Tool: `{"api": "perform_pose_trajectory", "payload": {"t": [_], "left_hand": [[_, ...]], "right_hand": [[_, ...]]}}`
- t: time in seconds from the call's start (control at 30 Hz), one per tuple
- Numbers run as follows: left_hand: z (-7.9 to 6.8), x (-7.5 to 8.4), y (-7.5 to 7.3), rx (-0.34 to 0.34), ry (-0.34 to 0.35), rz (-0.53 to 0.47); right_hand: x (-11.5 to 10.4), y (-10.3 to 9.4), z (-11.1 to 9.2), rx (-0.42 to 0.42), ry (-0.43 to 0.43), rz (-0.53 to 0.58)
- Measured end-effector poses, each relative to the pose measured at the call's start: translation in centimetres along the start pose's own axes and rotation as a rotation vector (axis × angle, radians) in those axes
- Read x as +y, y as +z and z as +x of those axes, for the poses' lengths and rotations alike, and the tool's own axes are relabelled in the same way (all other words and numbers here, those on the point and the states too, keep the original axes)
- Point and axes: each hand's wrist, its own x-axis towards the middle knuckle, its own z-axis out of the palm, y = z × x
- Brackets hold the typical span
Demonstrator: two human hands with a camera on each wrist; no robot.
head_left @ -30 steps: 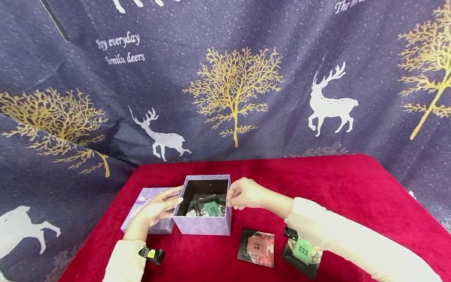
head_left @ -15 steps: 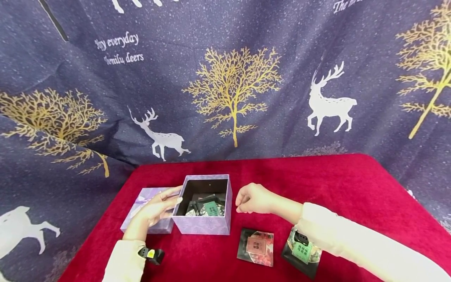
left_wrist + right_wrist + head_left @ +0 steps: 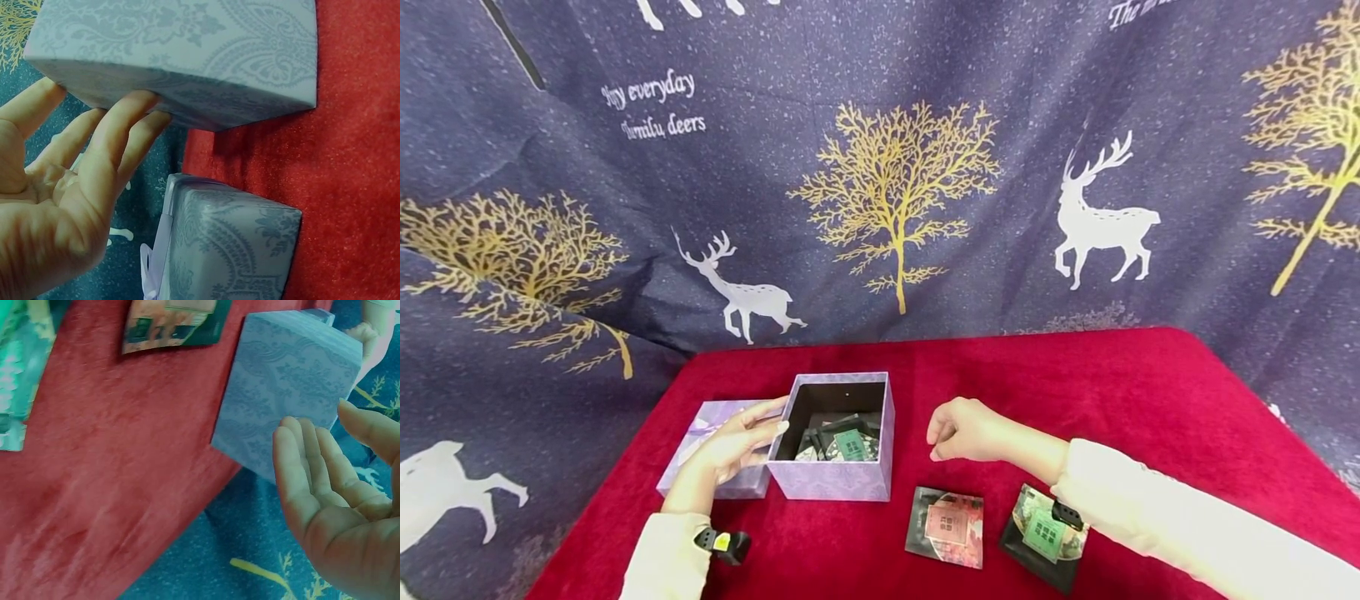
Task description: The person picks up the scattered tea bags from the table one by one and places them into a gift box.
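A lilac patterned box [image 3: 831,482] stands uncovered on the table, with several dark sachets [image 3: 851,444] lying inside; a green label shows on the top one. My left hand [image 3: 726,446] rests against the box's left side, and in the left wrist view its fingertips touch the box wall [image 3: 206,37]. To the right of the box my right hand [image 3: 973,429] hovers above the cloth, holding nothing, its fingers loosely bent. In the right wrist view, a gap seems to separate that hand [image 3: 344,500] from the box. Nearer me lies a black sachet with a red label [image 3: 947,523].
A lilac lid [image 3: 741,482] with a ribbon bow lies left of the box, partly behind my left hand. Another black sachet with a green label [image 3: 1043,535] lies at the front right, under my right wrist. Red cloth [image 3: 1075,392] covers the table before a dark curtain [image 3: 925,50].
My right hand has come away from the box's right edge and moved rightward. The left hand, the box and the sachets have stayed in place.
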Motion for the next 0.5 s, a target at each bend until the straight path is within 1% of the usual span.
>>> {"api": "perform_pose_trajectory", "payload": {"t": [0.2,0.5], "left_hand": [[0.0,0.0,0.1,0.001,0.0,-0.008],[0.0,0.0,0.1,0.021,-0.001,-0.008]], "right_hand": [[1.3,-0.1,-1.1,-0.005,0.012,0.016],[3.1,-0.1,-2.5,0.02,0.069,0.009]]}}
